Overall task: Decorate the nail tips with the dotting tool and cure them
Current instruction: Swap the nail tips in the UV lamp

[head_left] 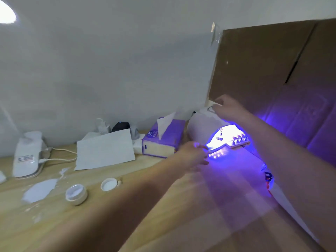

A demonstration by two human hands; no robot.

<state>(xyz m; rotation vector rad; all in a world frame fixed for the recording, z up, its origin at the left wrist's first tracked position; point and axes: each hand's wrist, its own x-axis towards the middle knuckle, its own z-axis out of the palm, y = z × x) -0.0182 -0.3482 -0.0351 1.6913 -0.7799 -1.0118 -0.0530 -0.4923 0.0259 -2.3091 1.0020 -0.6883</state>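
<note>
Violet light spills from the mouth of the white curing lamp [203, 124], right of centre in the frame. The left hand [190, 153] reaches to the lamp's lower front edge, fingers bent, fingertips [201, 147] at the lit rim; whether they pinch anything is blurred and cannot be told. The right hand [227, 108] lies over the lamp's top towards the back, fingers curled down onto the shell; its grip is also unclear.

Inside the opening, a pale holder strip [238, 142] carries a row of nail tips [239, 138] standing upright on small stems. Its long axis runs from the glowing interior out towards the right of the frame, and its outer end sticks out of the lamp. It sits just right of the left fingertips, apart from them, and below the right hand.

The lamp rests on a wooden table [127, 206].
</note>
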